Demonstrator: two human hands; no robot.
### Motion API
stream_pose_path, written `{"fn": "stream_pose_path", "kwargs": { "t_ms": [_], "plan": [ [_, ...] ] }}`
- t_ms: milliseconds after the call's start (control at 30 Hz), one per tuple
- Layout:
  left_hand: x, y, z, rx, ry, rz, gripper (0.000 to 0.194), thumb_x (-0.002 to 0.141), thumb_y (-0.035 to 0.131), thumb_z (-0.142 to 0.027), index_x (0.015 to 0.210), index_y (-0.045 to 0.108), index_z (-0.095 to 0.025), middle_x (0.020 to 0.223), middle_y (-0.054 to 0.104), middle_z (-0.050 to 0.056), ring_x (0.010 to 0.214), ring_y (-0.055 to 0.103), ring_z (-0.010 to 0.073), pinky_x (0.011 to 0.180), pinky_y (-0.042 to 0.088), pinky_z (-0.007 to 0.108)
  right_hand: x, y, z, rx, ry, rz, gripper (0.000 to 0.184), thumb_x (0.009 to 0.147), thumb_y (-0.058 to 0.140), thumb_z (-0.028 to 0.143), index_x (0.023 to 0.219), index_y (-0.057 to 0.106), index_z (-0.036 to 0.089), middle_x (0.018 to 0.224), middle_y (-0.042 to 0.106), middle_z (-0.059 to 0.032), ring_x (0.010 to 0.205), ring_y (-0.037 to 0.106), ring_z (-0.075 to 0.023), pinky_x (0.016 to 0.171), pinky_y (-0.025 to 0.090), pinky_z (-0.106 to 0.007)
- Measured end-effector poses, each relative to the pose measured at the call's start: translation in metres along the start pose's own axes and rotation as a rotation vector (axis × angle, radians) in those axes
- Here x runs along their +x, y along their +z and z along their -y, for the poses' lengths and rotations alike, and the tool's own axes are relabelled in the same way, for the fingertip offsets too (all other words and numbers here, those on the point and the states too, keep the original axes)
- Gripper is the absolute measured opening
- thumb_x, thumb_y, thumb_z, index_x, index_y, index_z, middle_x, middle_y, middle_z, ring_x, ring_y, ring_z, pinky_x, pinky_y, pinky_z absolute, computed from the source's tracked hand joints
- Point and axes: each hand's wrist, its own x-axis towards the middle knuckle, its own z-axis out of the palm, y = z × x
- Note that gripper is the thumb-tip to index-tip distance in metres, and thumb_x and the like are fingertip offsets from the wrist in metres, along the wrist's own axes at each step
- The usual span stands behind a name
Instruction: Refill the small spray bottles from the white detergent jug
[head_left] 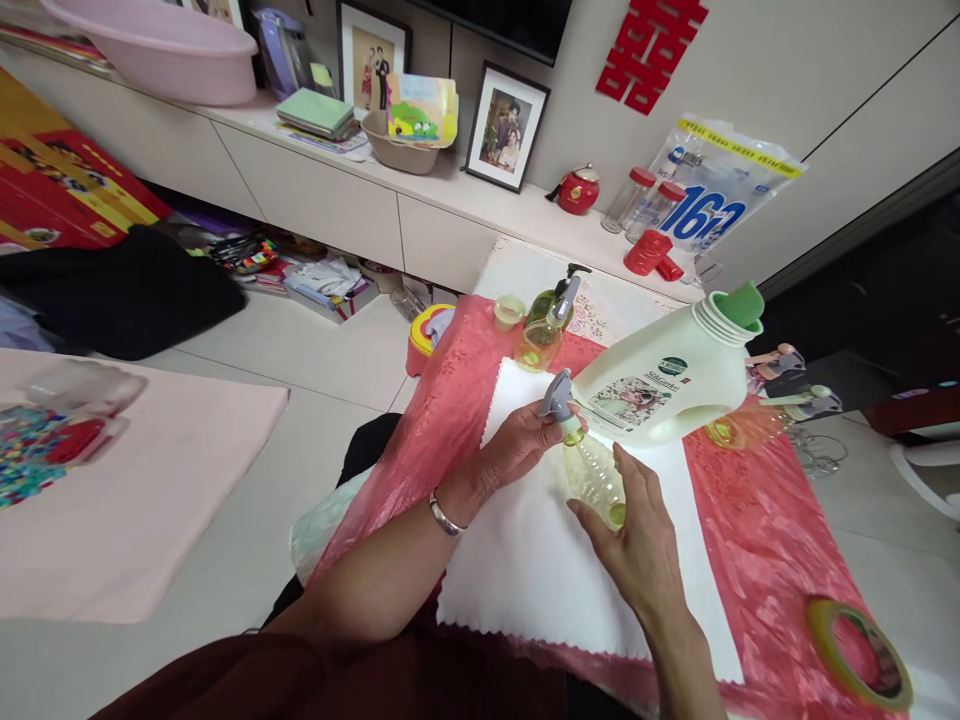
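White cloth (540,570) | left hand (521,442): holding spray bottle (591,474) by neck | right hand (639,530): wide, beside it

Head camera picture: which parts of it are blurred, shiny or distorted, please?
In the head view, the clear container and beads at left look soft; the red plastic sheet shows bright, wrinkled glare; the shelf slants and the tape roll looks stretched near the corner, probably from the wide lens; the spray bottle is clearer, with small highlights.

A plain dark maroon top (247,672) and black legwear (371,443) were worn; the left wrist (471,488) was encircled by a shiny silver-coloured bangle (444,516).
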Motion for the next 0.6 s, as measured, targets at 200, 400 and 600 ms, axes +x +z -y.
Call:
{"fn": "stream_pose_path", "kwargs": {
  "t_ms": [200, 400, 600],
  "plan": [
    [0.001, -0.0034, 0.0044, -0.009, -0.022, -0.015, 0.045, 0.067, 0.095, -0.033, 0.106, 0.077, -0.02, 0.099, 0.072, 0.002, 0.1, 0.069, 0.0204, 0.111, 0.035, 0.042, -0.0015, 0.0023, -0.001, 0.034, 0.032, -0.002, 0.073, 0.103, 0.051, 0.065, 0.159, 0.033, 0.021, 0.141, 0.049, -0.0148, 0.124, 0.054, -0.0342, 0.097, 0.054, -0.054],
    [0.0016, -0.0035, 0.0043, -0.032, -0.001, 0.011, 0.043, 0.068, 0.094, -0.034, 0.105, 0.077, -0.02, 0.102, 0.072, 0.003, 0.103, 0.07, 0.0222, 0.115, 0.034, 0.045, -0.0024, 0.0055, 0.0013, 0.099, 0.092, -0.01, 0.075, 0.1, 0.053, 0.067, 0.156, 0.037, 0.02, 0.14, 0.051, -0.015, 0.124, 0.055, -0.0341, 0.1, 0.051, -0.054],
    [0.0005, -0.004, 0.0028, -0.045, -0.01, 0.059, 0.045, 0.069, 0.094, -0.033, 0.107, 0.076, -0.018, 0.098, 0.075, 0.004, 0.109, 0.071, 0.0253, 0.12, 0.032, 0.049, -0.0079, 0.0073, -0.0002, 0.435, 0.293, 0.056, 0.074, 0.094, 0.066, 0.064, 0.152, 0.046, 0.023, 0.138, 0.055, -0.0104, 0.117, 0.06, -0.0289, 0.098, 0.054, -0.046]
  ]
}}
